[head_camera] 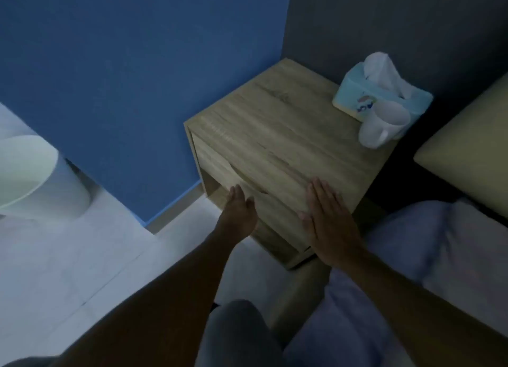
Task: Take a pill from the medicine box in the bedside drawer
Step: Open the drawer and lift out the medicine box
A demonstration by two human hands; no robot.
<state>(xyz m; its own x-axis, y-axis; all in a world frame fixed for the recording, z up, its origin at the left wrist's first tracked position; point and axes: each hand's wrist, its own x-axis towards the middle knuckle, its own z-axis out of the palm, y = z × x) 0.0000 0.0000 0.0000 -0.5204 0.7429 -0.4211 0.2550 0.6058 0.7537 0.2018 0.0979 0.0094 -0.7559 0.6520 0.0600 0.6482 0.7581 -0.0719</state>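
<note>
A light wooden bedside table (275, 135) stands in the corner between a blue wall and a dark wall. Its drawer front (220, 168) faces left and looks closed; the medicine box is hidden from view. My left hand (239, 212) hovers open at the drawer front's lower edge, fingers stretched toward it, holding nothing. My right hand (327, 215) lies flat, palm down, on the near corner of the tabletop, fingers together and empty.
A light blue tissue box (357, 97) and a white mug (382, 127) stand at the tabletop's far right. A bed with a pillow (467, 146) and pale bedding (439, 256) borders the right. A white rounded bin (30, 177) sits on the floor at left.
</note>
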